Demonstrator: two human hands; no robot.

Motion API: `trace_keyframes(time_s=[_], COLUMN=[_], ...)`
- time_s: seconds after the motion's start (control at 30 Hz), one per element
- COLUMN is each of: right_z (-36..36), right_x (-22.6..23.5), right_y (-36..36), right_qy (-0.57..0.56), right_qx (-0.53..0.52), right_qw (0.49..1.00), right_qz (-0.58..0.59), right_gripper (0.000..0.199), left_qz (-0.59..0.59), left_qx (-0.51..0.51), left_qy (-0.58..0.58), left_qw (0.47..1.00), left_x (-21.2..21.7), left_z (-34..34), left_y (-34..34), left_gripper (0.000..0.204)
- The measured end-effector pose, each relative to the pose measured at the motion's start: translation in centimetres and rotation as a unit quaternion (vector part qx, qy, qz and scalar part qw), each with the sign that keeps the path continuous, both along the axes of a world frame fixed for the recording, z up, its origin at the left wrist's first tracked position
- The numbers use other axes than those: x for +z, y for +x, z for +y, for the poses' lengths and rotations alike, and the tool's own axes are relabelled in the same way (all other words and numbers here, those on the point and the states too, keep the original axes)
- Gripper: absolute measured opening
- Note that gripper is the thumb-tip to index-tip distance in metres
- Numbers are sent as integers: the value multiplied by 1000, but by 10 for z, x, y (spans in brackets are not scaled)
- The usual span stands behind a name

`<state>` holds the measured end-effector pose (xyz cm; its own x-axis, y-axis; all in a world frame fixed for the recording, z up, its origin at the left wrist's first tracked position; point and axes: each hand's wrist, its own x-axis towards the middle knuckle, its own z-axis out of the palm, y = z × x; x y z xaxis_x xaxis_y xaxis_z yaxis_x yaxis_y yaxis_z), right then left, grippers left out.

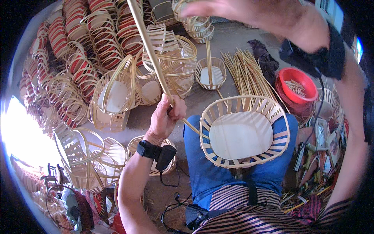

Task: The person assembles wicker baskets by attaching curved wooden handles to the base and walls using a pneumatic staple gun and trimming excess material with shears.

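Observation:
Across my lap rests an oval woven bamboo basket (241,134) with a pale flat bottom and an open slatted wall. From its left rim a long bamboo strip (145,34) slants up and away past the top of the view. My left hand (167,116) is closed in a fist round this strip, to the left of the basket. High up at the far right, my right hand (230,11) reaches across toward the left, above the floor. Motion smears its fingers, so whether they hold anything is not clear.
Stacked baskets with red bands (76,29) fill the far left. Handled baskets (117,91) stand nearer, and a small one (210,74) sits ahead. Beyond my knees lies a bundle of thin bamboo sticks (245,74). A red basin (286,91) with short pieces and scattered tools are at right.

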<state>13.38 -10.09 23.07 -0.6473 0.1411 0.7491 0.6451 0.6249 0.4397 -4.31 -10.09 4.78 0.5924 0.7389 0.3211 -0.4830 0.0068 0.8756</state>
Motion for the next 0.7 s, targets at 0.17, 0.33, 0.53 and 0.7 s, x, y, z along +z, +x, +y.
trace_keyframes(time_s=[0.17,0.33,0.53,0.7], right_z=[7,-33,-58,-79], right_x=[3,-17,-82,-97], right_y=[-7,43,75,119], right_qy=[0,38,16,-73], right_qx=[-68,-157,-266,-271], right_qw=[995,981,964,960], right_qz=[-66,-103,-9,9], right_gripper=[36,46,45,34], left_qz=[45,85,189,237], left_qx=[-24,10,76,110], left_qy=[23,42,85,112], left_qw=[998,995,975,959], left_x=[5,4,2,9], left_z=[-4,1,8,4], left_y=[-4,1,-16,-20], left_gripper=[48,46,42,38])
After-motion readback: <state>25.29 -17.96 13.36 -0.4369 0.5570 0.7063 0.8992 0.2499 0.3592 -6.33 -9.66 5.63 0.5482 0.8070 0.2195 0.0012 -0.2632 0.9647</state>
